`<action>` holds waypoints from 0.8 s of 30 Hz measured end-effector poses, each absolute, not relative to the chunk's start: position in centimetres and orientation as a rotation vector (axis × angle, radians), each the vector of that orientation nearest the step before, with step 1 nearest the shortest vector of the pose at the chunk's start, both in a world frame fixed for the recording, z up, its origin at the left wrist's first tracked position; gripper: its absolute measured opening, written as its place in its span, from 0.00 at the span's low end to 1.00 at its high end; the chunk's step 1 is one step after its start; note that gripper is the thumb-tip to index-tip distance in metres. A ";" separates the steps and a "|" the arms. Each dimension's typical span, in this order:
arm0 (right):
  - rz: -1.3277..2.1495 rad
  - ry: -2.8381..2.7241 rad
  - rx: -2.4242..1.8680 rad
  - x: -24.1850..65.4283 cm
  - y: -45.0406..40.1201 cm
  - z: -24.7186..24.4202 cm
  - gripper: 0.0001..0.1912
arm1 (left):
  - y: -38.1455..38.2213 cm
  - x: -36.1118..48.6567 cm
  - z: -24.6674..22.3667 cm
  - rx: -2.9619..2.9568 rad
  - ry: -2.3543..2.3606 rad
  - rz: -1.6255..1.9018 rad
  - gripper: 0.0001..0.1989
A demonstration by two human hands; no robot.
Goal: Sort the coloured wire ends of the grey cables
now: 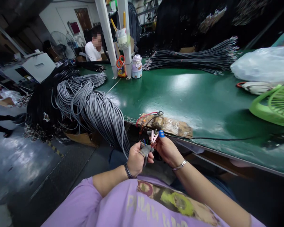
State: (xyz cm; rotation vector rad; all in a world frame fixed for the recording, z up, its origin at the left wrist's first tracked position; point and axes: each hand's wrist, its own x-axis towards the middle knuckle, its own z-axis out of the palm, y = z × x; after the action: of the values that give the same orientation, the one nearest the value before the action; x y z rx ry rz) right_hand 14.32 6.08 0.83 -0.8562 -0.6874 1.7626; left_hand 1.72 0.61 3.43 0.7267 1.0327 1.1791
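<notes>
Fingers closed, my left hand (136,159) grips a dark grey cable (145,151) whose end fans out into thin coloured wires (144,142). Close on its right, my right hand (167,148) is closed around a small pale pink tool (153,137), held at the wires. A blue covering (161,133) sits on one fingertip of that hand. Just beyond both hands, a worn wooden block (172,126) lies at the edge of the green table, with red and black leads over its left end.
A large bundle of grey cables (92,104) hangs over the table (180,91) edge at left. Black cables (191,58) lie at the back. A white post (106,34), a bottle (137,66) and red scissors (120,61) stand behind. A green fan (274,104) is at right. A person (93,49) sits beyond.
</notes>
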 end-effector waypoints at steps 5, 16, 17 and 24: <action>1.911 -0.546 -0.811 14.1 6.3 1.2 0.21 | 0.8 1.8 3.3 0.714 1.041 1.166 0.21; 1.872 -0.445 -0.803 13.4 6.2 1.4 0.21 | 0.7 1.8 2.9 0.745 1.082 1.109 0.23; 1.888 -0.458 -0.785 13.5 6.0 1.5 0.22 | 0.7 1.7 2.9 0.746 1.080 1.112 0.23; 2.007 -0.643 -0.735 15.4 4.6 1.6 0.28 | 0.2 1.0 2.5 0.782 1.083 1.109 0.22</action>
State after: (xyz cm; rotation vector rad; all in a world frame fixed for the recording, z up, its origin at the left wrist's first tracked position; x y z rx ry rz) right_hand 15.39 4.64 1.56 -0.7354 -0.6428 2.0067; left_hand 1.05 0.18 2.51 0.7820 1.0834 1.1090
